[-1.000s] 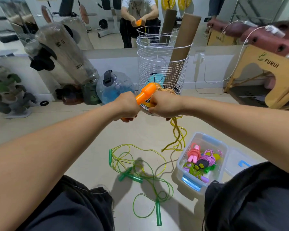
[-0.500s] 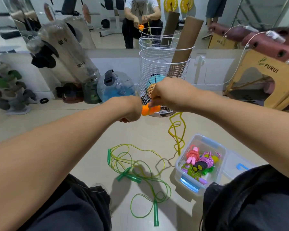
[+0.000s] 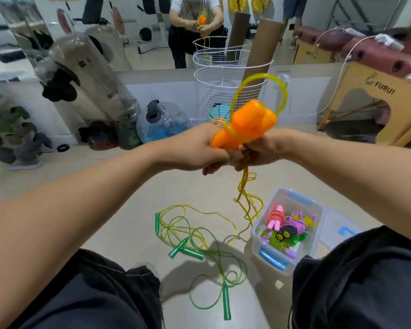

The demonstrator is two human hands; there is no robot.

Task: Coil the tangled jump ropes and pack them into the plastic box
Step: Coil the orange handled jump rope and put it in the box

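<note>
A pale gym floor (image 3: 133, 186) stretches ahead to a mirrored wall, open between my knees. A white wire basket (image 3: 214, 91) and water jug (image 3: 163, 122) stand beyond. My left hand (image 3: 199, 148) and right hand (image 3: 261, 148) both clench orange handles (image 3: 247, 122), yellow rope (image 3: 247, 193) dangling beside the plastic box (image 3: 316, 210); a green jump rope (image 3: 199, 245) sprawls tangled below.
</note>
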